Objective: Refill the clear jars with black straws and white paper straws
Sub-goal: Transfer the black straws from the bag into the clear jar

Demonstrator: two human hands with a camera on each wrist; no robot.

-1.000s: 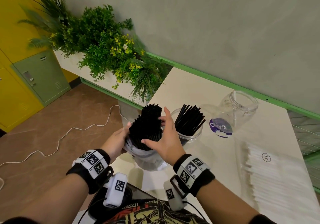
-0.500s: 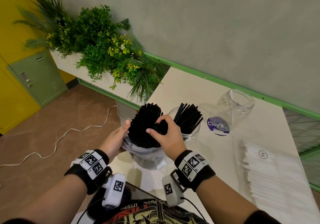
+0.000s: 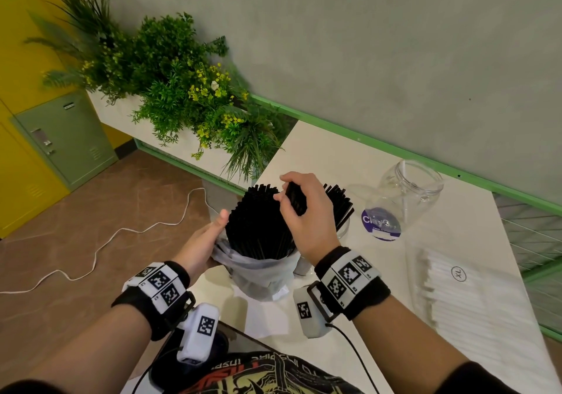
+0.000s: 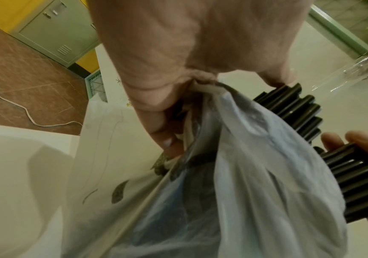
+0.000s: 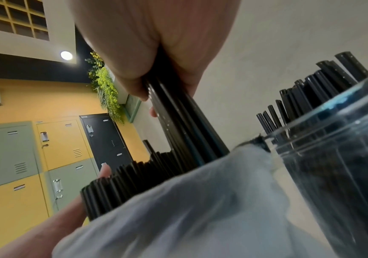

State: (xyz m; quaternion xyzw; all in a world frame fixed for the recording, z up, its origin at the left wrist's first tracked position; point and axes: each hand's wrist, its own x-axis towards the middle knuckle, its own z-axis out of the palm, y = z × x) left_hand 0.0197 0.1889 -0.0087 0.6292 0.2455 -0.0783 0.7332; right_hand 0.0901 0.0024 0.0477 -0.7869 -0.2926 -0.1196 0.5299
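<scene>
Right hand (image 3: 307,211) pinching a small bunch of black straws (image 3: 294,200), lifted from the plastic bag (image 3: 258,269) at 6 o'clock on the desk (image 3: 319,156). Left hand (image 3: 202,241) gripping the bag's rim, probably for steadiness. Half-filled clear jar (image 3: 342,226) just behind; empty jar (image 3: 407,189) at 2 o'clock.

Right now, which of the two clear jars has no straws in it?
The far jar with the purple label, nearest the wall. It holds nothing, whereas the jar behind the right hand already holds black straws.
</scene>
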